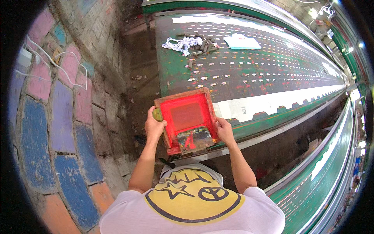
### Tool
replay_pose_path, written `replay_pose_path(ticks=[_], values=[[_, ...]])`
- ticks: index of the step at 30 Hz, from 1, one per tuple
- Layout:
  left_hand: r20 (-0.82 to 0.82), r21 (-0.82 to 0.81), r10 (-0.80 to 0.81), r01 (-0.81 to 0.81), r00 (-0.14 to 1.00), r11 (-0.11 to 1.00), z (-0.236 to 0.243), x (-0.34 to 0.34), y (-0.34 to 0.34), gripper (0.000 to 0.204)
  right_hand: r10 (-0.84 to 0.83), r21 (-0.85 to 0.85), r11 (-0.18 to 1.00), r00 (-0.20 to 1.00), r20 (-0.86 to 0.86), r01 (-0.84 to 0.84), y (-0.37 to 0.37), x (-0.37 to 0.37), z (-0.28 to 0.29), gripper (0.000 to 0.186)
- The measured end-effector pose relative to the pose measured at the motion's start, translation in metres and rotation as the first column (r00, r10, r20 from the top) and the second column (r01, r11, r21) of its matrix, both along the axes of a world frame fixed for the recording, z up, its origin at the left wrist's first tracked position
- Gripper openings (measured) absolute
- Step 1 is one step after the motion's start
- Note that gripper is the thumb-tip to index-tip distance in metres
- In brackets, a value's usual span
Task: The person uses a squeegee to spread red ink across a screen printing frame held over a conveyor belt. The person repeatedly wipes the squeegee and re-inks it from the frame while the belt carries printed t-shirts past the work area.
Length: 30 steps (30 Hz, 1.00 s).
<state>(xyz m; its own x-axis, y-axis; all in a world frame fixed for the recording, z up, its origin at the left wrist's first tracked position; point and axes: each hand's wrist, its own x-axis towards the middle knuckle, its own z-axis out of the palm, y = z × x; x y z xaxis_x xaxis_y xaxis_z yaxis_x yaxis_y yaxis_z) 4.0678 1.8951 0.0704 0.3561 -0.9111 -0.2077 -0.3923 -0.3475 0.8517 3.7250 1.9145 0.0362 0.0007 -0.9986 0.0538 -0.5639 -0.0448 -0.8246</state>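
Between my two hands is a wooden screen-printing frame point(187, 116), its inner walls coated in red ink. A paint-smeared squeegee or scraper board point(196, 139) lies in its near end, with a bright red streak across it. My left hand point(154, 125) grips the frame's left side, near a round yellow-green knob point(157, 114). Wrapped round the right side, my right hand point(224, 132) has its thumb on the rim. The frame is tilted slightly and held in front of my body, by the near left corner of the long table. What lies under the frame is hidden.
A long green printing table point(171, 74) carries rows of small white printed pieces. On it lie a tangle of white cloth strips point(183, 45), several dark blocks point(206, 46) and a folded pale cloth point(241, 41). A painted brick wall point(62, 117) stands left; another table point(311, 199) is right.
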Motion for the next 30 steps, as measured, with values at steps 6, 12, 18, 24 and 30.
replay_pose_path(ticks=[6, 12, 18, 24, 30], values=[[0.064, 0.084, -0.025, 0.019, 0.998, 0.996, -0.007, -0.051, -0.002, 0.094, 0.04, 0.049, 0.998, 0.994, -0.101, -0.035, -0.001, -0.053, -0.003, 0.031], [0.106, 0.182, -0.033, 0.013, 0.994, 0.983, -0.002, -0.085, -0.004, 0.098, 0.028, 0.138, 0.99, 0.988, -0.15, -0.007, 0.003, -0.085, -0.01, 0.03], [0.123, 0.178, -0.038, 0.015, 0.992, 0.984, -0.01, -0.098, -0.011, 0.097, 0.068, 0.194, 0.98, 0.984, -0.167, -0.034, -0.003, -0.102, -0.01, 0.033], [0.146, 0.232, -0.071, 0.036, 0.987, 0.972, -0.011, -0.106, -0.018, 0.097, 0.06, 0.181, 0.983, 0.993, -0.104, -0.041, -0.001, -0.116, -0.017, 0.035], [0.181, 0.243, -0.081, 0.035, 0.98, 0.969, -0.015, -0.107, -0.02, 0.097, 0.066, 0.192, 0.979, 0.998, 0.003, -0.065, -0.002, -0.122, -0.016, 0.036]])
